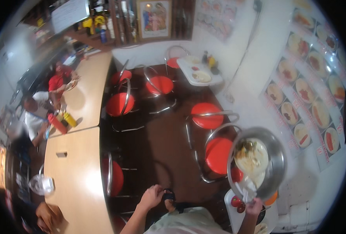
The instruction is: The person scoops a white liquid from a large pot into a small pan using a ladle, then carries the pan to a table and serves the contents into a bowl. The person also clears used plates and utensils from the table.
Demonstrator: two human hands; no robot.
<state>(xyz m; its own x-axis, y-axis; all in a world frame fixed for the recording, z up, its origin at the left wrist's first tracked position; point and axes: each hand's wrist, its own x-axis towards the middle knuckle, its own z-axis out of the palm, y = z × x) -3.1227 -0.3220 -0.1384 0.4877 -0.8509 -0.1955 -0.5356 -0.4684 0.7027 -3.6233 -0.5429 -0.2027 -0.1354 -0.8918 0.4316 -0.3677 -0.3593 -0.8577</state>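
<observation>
My right hand (255, 206) grips the near rim of a steel basin (275, 175), which is tilted so its inside shows. Inside lie white plates (261, 155) with food scraps (247, 149), and a red item (236, 174) sits lower in it. Crumpled white tissue or cloth (249, 190) is by the rim, just above my fingers. Over the floor, away from the basin, hangs my left hand (152, 196); its fingers are loosely curled, and no object shows in it.
Below the basin, a small white table (230, 204) holds condiments. Red-seated chairs (220, 155) flank the aisle (167, 134). Two people sit behind the long wooden counter (73, 175); squeeze bottles (70, 119) stand there. Another person's hands (48, 216) rest near its front. A farther white table (200, 80) bears plates.
</observation>
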